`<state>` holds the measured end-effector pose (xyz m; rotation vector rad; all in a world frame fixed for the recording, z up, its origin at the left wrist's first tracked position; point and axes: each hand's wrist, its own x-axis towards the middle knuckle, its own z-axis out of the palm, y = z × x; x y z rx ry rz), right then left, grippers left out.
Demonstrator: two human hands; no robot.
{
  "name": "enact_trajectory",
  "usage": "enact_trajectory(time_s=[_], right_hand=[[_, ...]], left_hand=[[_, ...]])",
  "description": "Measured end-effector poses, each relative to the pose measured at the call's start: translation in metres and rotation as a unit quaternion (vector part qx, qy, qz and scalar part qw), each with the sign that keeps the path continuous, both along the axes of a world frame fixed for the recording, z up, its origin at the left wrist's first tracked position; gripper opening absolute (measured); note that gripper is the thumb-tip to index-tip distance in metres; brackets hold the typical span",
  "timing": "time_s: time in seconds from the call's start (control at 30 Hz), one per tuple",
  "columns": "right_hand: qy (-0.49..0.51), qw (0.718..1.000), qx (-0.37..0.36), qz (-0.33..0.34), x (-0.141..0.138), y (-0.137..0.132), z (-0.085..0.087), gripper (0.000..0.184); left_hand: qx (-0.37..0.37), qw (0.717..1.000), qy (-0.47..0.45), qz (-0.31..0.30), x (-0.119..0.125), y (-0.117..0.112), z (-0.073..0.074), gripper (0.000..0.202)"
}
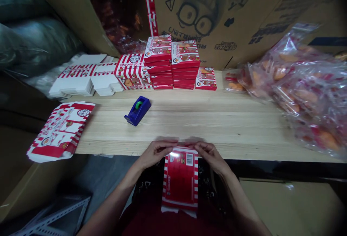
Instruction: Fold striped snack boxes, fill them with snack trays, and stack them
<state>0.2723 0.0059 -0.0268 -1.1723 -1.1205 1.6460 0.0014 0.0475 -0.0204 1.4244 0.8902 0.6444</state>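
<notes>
My left hand (157, 153) and my right hand (210, 156) pinch the top edge of a red-and-white striped cardboard carton (180, 180) at the table's near edge. Its barcode panel faces up, and its lower part hangs down over my lap. Fingers of both hands nearly meet above the carton and hide its top fold. A blue tape dispenser (137, 110) with green-cored tape lies on the wooden table (217, 124), beyond my left hand. A flattened striped carton (61, 131) lies past the table's left end.
Stacks of folded red cartons (185, 64) and flat white-and-red blanks (81, 80) line the table's back. Clear plastic bags of orange food packets (298, 84) heap at right. A large printed cardboard box (206, 12) stands behind, with dark bags (27, 37) at left.
</notes>
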Motion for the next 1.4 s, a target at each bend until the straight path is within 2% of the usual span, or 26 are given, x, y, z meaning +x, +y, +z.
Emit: enact_trajectory(time_s=[0.17, 0.3, 0.5, 0.77, 1.0, 1.27, 1.4], right_hand=[[-0.002, 0.997, 0.011, 0.075, 0.004, 0.013, 0.014, 0.020], [-0.028, 0.991, 0.019, 0.126, 0.010, 0.025, 0.020, 0.031], [-0.066, 0.992, 0.044, 0.102, 0.006, 0.031, 0.014, 0.029], [-0.057, 0.995, 0.015, 0.080, 0.004, 0.035, 0.000, 0.037], [-0.074, 0.996, 0.028, 0.052, -0.001, 0.027, -0.009, 0.038], [-0.071, 0.990, 0.027, 0.115, 0.010, 0.035, 0.000, 0.033], [-0.064, 0.990, 0.021, 0.127, 0.013, 0.036, 0.001, 0.034]], left_hand=[[-0.026, 0.999, -0.005, -0.021, 0.004, 0.008, 0.019, 0.025], [0.000, 1.000, 0.015, -0.019, 0.008, 0.020, 0.021, 0.027], [-0.015, 0.999, 0.038, -0.020, 0.013, 0.029, 0.015, 0.028], [-0.020, 0.995, 0.093, 0.014, 0.018, 0.020, 0.014, 0.033], [-0.010, 0.995, 0.098, -0.011, 0.015, 0.012, 0.017, 0.034], [-0.004, 0.996, 0.092, -0.018, 0.018, 0.011, 0.020, 0.033], [0.007, 0.996, 0.083, -0.036, 0.016, 0.010, 0.021, 0.031]])
